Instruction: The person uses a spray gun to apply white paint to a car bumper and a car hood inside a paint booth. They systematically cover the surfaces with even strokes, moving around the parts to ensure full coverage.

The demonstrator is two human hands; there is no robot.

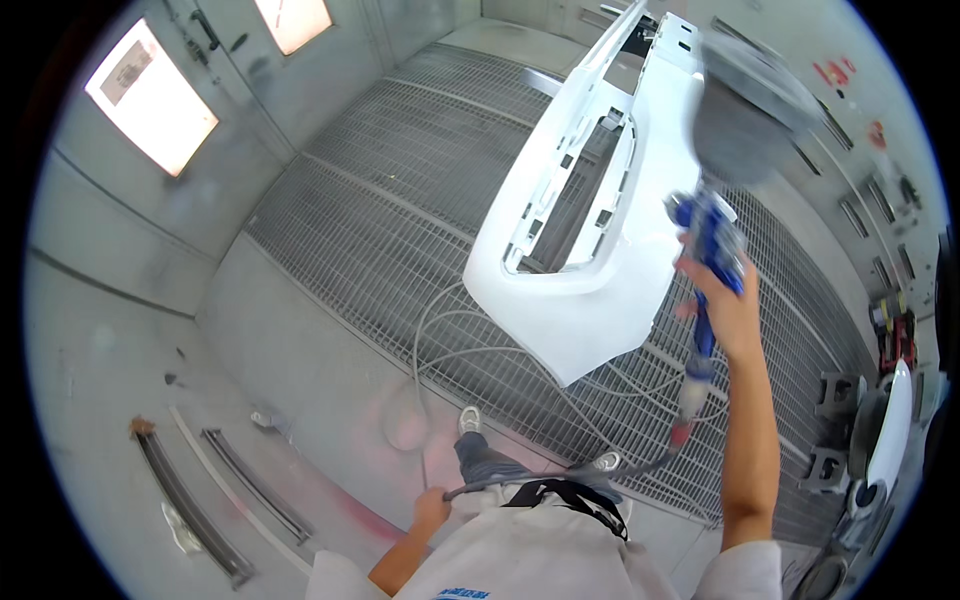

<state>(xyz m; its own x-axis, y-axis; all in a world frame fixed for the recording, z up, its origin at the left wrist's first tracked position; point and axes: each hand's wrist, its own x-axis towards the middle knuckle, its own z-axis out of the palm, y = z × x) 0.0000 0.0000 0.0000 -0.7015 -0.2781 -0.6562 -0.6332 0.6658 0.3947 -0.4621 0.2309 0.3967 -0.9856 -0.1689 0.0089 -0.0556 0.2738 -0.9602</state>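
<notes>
From the head view we see our right hand (pixel 728 300) raised and closed around a blue spray gun (pixel 712 240), its grey cup (pixel 738 110) blurred above the fist. Just left of that hand hangs a glossy white bumper (pixel 570 290), tilted, with open slots. Our left hand (pixel 432 510), low by the hip, grips the grey hose (pixel 540 478), which runs across to the gun's base over the grated floor (pixel 380 200).
</notes>
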